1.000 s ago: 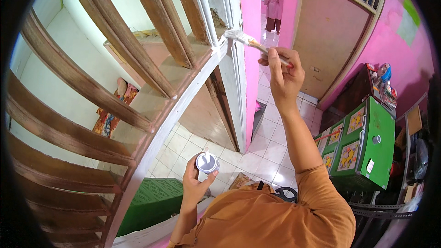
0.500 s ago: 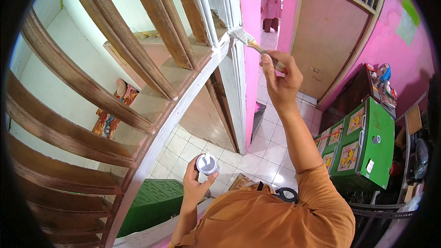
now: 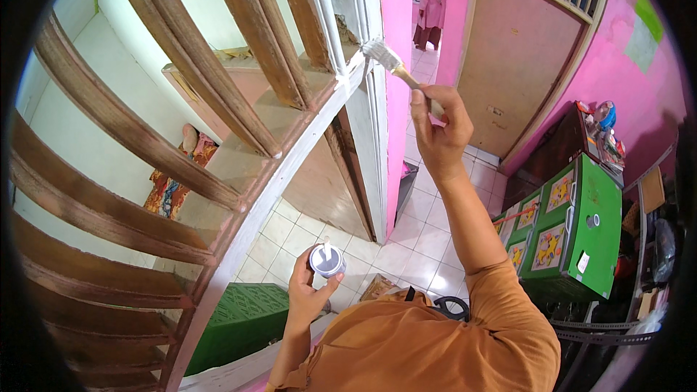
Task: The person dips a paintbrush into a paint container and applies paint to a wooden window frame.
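My right hand (image 3: 444, 127) is raised and closed round the handle of a paintbrush (image 3: 392, 65). White paint covers its bristles, which touch the corner where the wooden frame (image 3: 308, 117) meets the upright white post (image 3: 376, 138). The lower edge of this frame is white, while its slats (image 3: 185, 65) are bare brown wood. Low in front of my body, my left hand (image 3: 306, 294) is wrapped round a small open paint can (image 3: 328, 261). A pale stick (image 3: 327, 248) stands in the can, and white shows around its rim.
A green drawer cabinet (image 3: 581, 225) stands at right by a dark cabinet (image 3: 555, 131) with items on top. Below the frame is a green box (image 3: 239, 327). A brown door (image 3: 515, 51) is beyond; a person in pink (image 3: 433, 0) stands in the far doorway.
The brush handle and my right hand have shifted slightly left and down, with the bristles still at the corner. My left hand and the can stay nearly in place.
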Demonstrator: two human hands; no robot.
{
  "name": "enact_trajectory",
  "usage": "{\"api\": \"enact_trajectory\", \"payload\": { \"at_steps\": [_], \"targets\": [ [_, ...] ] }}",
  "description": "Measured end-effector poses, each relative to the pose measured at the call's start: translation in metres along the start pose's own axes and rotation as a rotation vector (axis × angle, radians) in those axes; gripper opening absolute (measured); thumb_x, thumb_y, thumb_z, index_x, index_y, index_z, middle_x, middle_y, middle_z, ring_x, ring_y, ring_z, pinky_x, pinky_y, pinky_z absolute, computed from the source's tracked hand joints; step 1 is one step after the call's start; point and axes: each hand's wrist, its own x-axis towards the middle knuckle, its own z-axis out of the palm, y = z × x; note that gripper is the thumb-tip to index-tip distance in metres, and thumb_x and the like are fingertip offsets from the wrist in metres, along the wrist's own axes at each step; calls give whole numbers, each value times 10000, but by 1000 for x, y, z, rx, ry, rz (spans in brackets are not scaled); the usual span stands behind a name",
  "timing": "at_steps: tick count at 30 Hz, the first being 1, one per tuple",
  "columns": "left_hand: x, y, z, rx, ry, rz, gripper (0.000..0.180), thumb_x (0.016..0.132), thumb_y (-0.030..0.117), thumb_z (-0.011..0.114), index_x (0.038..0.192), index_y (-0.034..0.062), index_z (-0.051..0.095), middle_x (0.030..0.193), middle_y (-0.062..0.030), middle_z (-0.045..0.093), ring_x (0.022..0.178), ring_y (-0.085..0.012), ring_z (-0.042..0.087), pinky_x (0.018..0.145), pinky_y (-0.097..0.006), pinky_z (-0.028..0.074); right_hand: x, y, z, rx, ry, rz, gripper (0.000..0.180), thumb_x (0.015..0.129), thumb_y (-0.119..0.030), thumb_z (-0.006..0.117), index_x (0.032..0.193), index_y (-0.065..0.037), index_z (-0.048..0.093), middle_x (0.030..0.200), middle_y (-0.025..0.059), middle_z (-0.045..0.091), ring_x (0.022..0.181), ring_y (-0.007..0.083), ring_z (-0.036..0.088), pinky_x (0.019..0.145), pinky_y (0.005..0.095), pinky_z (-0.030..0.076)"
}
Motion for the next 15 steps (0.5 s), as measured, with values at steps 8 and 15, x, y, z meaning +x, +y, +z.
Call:
{"api": "enact_trajectory", "payload": {
  "at_steps": [8, 15],
  "targets": [
    [-2, -4, -3, 25, 21, 10, 707, 826, 6, 821, 1423, -65, 448, 1312, -153, 584, 1224, -220, 590, 1068, -364, 473, -12, -29, -7, 454, 67, 424, 133, 997, -88, 685, 1042, 22, 625, 843, 95, 705, 742, 126, 685, 661, 251, 538],
    [-3, -2, 0, -8, 51, 43, 633, 825, -30, 800, 1372, -72, 484, 1225, -126, 617, 1146, -191, 612, 1020, -346, 487, -14, -28, -8, 341, -8, 382, 109, 1004, -70, 667, 1030, 18, 608, 840, 103, 707, 739, 120, 683, 655, 251, 548]
  ]
}}
